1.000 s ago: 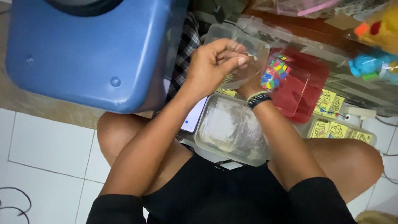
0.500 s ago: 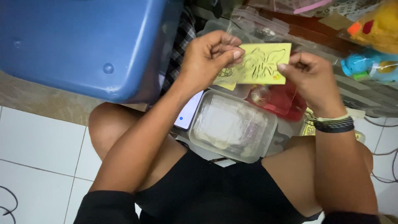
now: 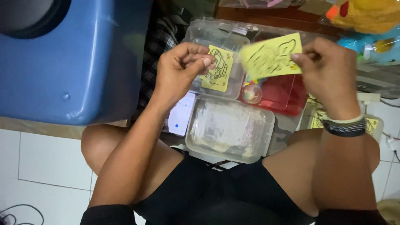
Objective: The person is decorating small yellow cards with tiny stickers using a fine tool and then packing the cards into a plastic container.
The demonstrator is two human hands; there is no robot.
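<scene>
The left hand [image 3: 179, 68] pinches a small yellow card [image 3: 217, 68] above the clear tub [image 3: 216, 39]; the right hand [image 3: 329, 71] grips a bigger yellow sheet [image 3: 271, 56], blurred, over the red tray [image 3: 283, 93]. Either thin card could slip from its fingertip hold into the boxes.

— What sort of place is this?

— A home, it seems: someone sits on a white tiled floor [image 3: 37, 158].

— What shows it?

— Left of the fingers, a blue plastic tub [image 3: 71, 62]; below them, clear food boxes [image 3: 229, 127] and a phone [image 3: 180, 114]; to the upper right, wrapped soft toys [image 3: 366, 16].
</scene>
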